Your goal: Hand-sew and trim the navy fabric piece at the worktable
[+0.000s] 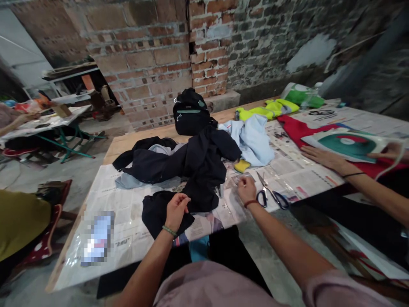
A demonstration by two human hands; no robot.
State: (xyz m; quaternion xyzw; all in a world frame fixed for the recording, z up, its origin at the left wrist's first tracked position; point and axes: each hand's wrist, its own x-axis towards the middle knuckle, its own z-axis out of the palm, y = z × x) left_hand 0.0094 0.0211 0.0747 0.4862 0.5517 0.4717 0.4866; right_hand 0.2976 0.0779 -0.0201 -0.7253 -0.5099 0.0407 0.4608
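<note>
My left hand (176, 209), a green band at its wrist, has fingertips pinched together over a black cloth piece (155, 212) near the table's front edge. Anything between those fingertips is too small to make out. Curled fingers on my right hand (247, 190) hide whatever they may hold; it is beside clear plastic on the newspaper. Just right of it lie open scissors (270, 192) with dark blue handles. A small yellow piece (242, 166) rests beyond this hand. The dark garment (191, 160) lies crumpled between and beyond my hands.
Newspaper (128, 217) under plastic covers the table. A black bag (193, 113), a light blue cloth (255, 138) and a yellow-green garment (268, 109) stand or lie farther back. At right, another person's hands (322, 157) work with an iron (347, 145) on red cloth. A pixelated object (98, 238) lies front left.
</note>
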